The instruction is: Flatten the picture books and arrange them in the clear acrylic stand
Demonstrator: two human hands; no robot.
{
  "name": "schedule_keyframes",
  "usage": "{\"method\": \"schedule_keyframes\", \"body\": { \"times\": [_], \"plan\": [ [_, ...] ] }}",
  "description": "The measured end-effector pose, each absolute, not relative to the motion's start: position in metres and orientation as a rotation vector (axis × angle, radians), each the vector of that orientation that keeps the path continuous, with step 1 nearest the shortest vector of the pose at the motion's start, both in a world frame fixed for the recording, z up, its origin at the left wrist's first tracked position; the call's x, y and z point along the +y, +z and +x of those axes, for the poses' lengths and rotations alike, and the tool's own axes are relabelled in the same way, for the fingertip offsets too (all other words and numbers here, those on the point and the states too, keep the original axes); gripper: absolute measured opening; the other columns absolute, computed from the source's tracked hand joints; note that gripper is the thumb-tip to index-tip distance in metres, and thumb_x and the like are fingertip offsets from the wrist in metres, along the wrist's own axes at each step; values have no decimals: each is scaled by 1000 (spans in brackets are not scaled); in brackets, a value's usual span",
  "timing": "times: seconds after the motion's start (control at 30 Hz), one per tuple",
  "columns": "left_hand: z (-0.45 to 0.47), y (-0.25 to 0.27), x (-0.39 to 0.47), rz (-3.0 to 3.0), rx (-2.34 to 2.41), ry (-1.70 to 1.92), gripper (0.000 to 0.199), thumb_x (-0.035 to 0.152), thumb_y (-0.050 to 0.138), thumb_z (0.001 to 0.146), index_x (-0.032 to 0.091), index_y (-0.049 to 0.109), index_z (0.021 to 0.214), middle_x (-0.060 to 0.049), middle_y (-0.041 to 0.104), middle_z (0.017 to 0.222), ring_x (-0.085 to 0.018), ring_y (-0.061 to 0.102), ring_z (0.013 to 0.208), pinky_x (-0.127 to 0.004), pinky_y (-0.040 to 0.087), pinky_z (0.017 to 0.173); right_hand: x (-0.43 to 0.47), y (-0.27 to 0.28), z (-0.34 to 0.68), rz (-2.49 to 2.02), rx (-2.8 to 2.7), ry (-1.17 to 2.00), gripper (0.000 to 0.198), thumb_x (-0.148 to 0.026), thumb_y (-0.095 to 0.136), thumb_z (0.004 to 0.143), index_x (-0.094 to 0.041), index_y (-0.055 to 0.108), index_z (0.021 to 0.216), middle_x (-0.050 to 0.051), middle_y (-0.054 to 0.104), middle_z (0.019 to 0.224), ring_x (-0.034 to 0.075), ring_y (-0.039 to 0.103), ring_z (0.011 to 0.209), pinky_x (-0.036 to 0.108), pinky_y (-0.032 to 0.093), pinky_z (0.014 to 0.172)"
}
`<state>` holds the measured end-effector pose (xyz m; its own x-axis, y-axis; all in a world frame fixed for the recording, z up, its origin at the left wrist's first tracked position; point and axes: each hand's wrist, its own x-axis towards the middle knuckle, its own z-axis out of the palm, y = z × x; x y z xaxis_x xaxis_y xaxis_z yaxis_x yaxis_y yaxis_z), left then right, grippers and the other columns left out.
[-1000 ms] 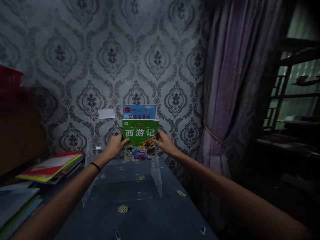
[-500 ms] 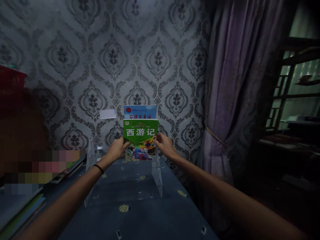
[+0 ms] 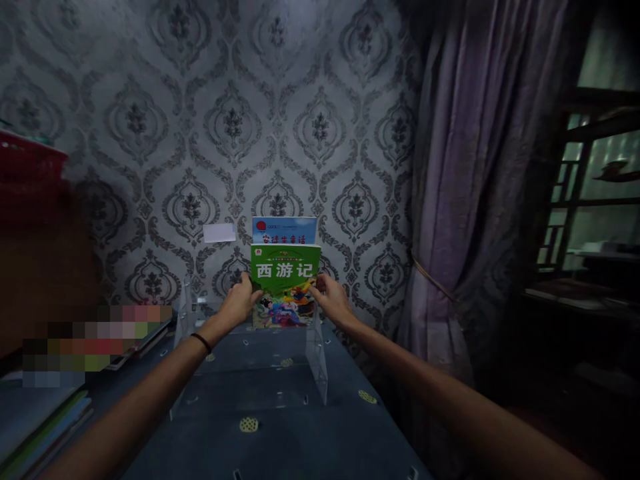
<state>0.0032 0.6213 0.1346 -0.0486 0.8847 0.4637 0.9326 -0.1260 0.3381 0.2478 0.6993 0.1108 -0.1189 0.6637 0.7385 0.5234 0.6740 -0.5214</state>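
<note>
A green book (image 3: pixel 285 287) with white title characters and cartoon figures stands upright toward the back of the table. My left hand (image 3: pixel 242 298) grips its left edge, thumb on the cover. At the right edge my right hand (image 3: pixel 330 298) holds it with thumb and fingers. Behind it rises a blue book (image 3: pixel 285 229) with red characters, its lower part hidden. Around and below the books is a clear plastic rack (image 3: pixel 317 363) with stepped sides. Whether the green book's bottom rests on the rack I cannot tell.
Stacked books (image 3: pixel 55 427) lie along the left of the dark blue table (image 3: pixel 290 453), partly pixelated. A red basket (image 3: pixel 30 173) sits at far left. A white label (image 3: pixel 219 233) is on the patterned wall. A purple curtain (image 3: pixel 450 200) hangs right.
The view has shifted slightly, so everything sits a little lower and further right. Both hands keep their hold on the green book, which stays in front of the blue one.
</note>
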Motion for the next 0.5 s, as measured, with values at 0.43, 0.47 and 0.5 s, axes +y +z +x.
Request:
{"method": "schedule_keyframes", "body": {
  "times": [0.43, 0.47, 0.5],
  "plan": [
    [-5, 132, 621, -2134, -2018, -855, 32, 42, 47, 100, 16, 45, 118, -21, 74, 103, -35, 73, 101, -36, 51, 78, 699, 111, 250, -970, -1783, 180, 20, -28, 57, 84, -18, 68, 97, 9, 73, 94, 24, 68, 89, 37, 53, 82],
    [-5, 132, 622, -2137, -2011, -859, 31, 43, 45, 100, 16, 46, 117, -21, 74, 103, -35, 73, 102, -37, 51, 78, 698, 111, 250, -970, -1785, 183, 20, -28, 56, 84, -18, 69, 96, 9, 73, 94, 24, 68, 88, 37, 53, 81],
    [-6, 131, 622, -2140, -2006, -865, 31, 43, 44, 101, 17, 46, 117, -21, 74, 102, -36, 72, 102, -37, 51, 79, 698, 111, 251, -970, -1787, 185, 20, -29, 56, 85, -18, 69, 95, 9, 74, 92, 24, 68, 87, 37, 53, 81]
  ]
}}
